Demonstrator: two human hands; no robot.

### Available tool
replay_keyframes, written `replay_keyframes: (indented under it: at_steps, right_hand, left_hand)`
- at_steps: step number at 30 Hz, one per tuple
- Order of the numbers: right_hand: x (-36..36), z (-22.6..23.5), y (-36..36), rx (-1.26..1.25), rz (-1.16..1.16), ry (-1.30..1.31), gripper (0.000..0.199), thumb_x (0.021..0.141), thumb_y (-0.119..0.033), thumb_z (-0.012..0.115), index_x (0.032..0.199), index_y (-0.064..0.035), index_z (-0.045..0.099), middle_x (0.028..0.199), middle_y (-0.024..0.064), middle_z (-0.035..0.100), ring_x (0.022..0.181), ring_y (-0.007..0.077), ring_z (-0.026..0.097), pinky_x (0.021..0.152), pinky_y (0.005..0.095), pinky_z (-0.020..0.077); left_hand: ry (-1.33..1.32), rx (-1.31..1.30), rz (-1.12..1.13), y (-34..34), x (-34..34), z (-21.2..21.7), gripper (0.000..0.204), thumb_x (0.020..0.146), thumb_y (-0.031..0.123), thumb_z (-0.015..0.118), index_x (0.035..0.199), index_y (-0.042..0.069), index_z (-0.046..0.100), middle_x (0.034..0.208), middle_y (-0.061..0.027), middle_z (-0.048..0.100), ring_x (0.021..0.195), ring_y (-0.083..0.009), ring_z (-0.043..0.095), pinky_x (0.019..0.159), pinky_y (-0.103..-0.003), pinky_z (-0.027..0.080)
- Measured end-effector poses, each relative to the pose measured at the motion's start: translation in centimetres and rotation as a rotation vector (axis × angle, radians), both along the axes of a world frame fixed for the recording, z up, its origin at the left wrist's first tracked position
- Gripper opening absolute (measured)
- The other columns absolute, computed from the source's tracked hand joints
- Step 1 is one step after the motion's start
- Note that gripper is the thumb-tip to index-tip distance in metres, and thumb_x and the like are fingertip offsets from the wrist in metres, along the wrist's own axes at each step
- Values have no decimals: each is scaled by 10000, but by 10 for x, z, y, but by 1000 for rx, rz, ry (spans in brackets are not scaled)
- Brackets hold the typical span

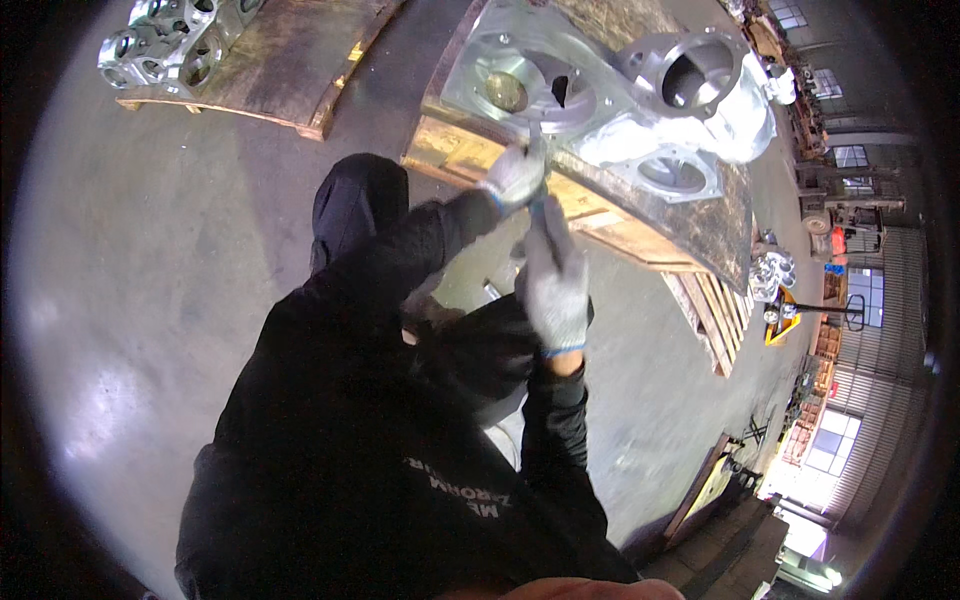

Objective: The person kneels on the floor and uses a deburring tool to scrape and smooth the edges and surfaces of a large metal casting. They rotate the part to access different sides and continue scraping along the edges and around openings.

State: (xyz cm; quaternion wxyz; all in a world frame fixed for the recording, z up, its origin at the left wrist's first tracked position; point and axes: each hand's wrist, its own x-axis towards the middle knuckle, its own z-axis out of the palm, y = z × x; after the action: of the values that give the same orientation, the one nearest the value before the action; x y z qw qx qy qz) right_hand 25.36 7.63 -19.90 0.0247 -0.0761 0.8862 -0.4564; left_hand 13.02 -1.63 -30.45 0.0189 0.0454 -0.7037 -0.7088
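Observation:
A large silvery metal casting (625,135) with round openings lies on a wooden pallet (580,195) ahead of me. My left hand (515,178), in a pale knit glove, is closed near the casting's close edge. Just below it, my right hand (556,290), gloved alike, is also closed, its fingers pointing up toward the left. A slim greyish tool (537,140) sticks out above my left hand toward the casting's flange. Both hands appear wrapped round this tool; its exact kind is too small and blurred to tell.
More castings (175,45) sit on another wooden pallet (285,85) at the far left. To the right stand a slatted wooden pallet (710,325), a yellow pallet jack (785,318) and a forklift (820,222). My knees, in dark cloth, are below my arms.

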Motion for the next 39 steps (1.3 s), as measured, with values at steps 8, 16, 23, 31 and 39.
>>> replay_keyframes:
  at_steps: [8,16,23,31,39]
  right_hand:
    - [-13,-8,-3,32,9,43,539,951,-20,523,1486,38,504,759,111,614,664,163,626,621,315,527]
    - [-25,-3,17,37,-144,-126,629,1004,-152,606,1570,33,401,834,69,682,532,91,535,501,266,438]
    - [-59,15,67,307,145,92,456,920,-77,673,1369,-1,646,1238,264,712,1122,326,733,935,376,571]
    - [-106,36,38,595,214,254,351,991,-284,666,1271,-83,731,1062,237,741,987,348,753,856,398,579]
    - [-119,39,33,634,239,236,358,983,-246,690,1288,-61,723,1063,254,741,960,291,781,847,369,572]
  left_hand:
    - [-140,290,-155,5,-37,-17,579,1109,545,401,1070,14,628,744,-59,606,698,-176,585,650,-365,484]
    - [-224,485,-130,0,-30,-7,496,1120,470,425,929,71,649,666,-21,577,516,-152,523,466,-333,403]
    - [-113,577,51,-5,-10,7,555,1087,521,451,1012,12,659,694,-67,661,516,-180,612,472,-318,479]
    - [-83,146,229,-25,-36,10,832,1076,656,278,908,-64,661,755,-252,702,728,-400,728,673,-470,557]
    - [-99,4,321,-26,-47,8,898,1072,648,188,986,-93,690,998,-390,660,1105,-567,590,937,-603,461]
